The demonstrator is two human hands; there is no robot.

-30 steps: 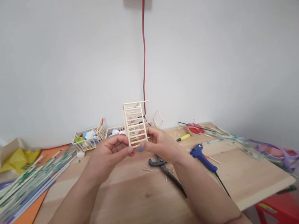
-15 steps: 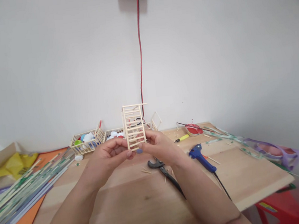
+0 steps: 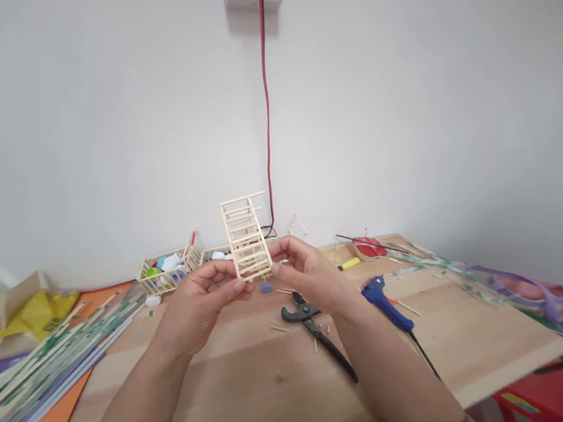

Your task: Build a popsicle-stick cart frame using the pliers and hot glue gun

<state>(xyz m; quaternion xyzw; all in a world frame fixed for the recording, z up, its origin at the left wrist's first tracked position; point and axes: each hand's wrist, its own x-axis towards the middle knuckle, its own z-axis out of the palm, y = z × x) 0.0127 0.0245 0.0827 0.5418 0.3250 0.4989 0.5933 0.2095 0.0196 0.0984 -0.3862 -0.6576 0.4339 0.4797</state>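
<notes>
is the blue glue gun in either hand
No, the glue gun lies on the table, while the left hand and right hand both hold the stick frame.

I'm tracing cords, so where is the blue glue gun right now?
In the head view, the blue glue gun lies on the tabletop right of centre, beside the right forearm.

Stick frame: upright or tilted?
Tilted: the frame leans, its top farther left than the lower end held by left hand and right hand.
</notes>
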